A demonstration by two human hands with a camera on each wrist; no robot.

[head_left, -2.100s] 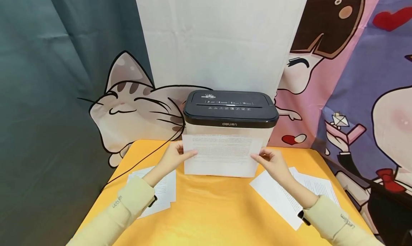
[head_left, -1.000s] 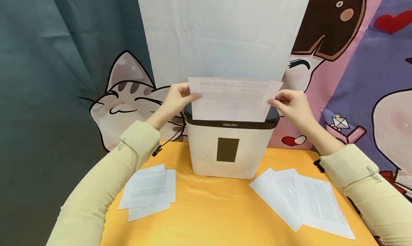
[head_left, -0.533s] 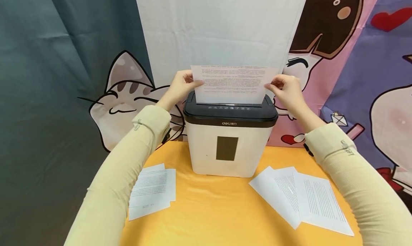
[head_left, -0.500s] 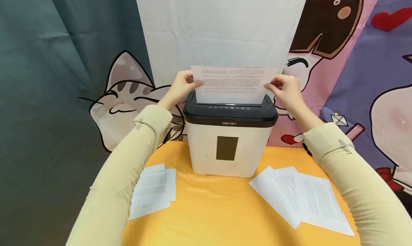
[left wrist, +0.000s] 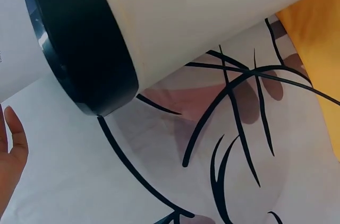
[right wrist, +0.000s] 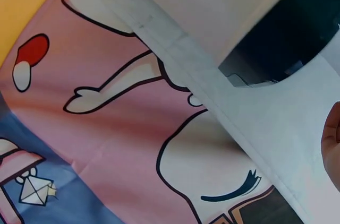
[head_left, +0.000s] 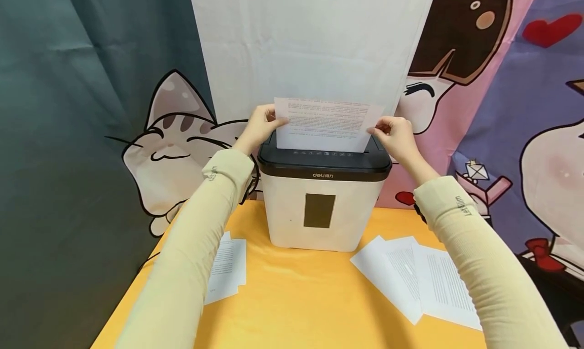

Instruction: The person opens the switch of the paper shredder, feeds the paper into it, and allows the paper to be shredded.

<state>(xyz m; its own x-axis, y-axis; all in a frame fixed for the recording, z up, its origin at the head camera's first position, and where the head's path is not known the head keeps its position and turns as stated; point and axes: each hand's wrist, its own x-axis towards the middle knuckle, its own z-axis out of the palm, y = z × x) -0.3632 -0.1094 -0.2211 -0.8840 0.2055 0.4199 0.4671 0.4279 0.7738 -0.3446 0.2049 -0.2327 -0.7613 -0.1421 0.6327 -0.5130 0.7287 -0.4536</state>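
Observation:
A printed sheet of paper (head_left: 325, 121) stands upright over the dark lid (head_left: 292, 161) of a white paper shredder (head_left: 285, 207). Its lower edge overlaps the lid around the feed slot. On the sheet's left edge my left hand (head_left: 261, 126) pinches, thumb in front. My right hand (head_left: 396, 137) pinches the opposite edge, somewhat lower down. The left wrist view catches only part of the left hand (left wrist: 15, 147) beyond the shredder's dark end (left wrist: 85, 49). At the border of the right wrist view a bit of the right hand (right wrist: 332, 144) shows.
Printed sheets (head_left: 228, 265) lie on the yellow table (head_left: 296, 298) at left, partly behind my sleeve. More sheets (head_left: 401, 273) overlap each other at right. A cartoon-printed cloth (head_left: 319, 44) hangs close behind the shredder. A black cable (head_left: 148, 258) crosses the table's left edge.
From in front of the shredder, both hands raised the sheet above its lid. Over the last half second the sheet has come down slightly, and the right hand has shifted left and lower.

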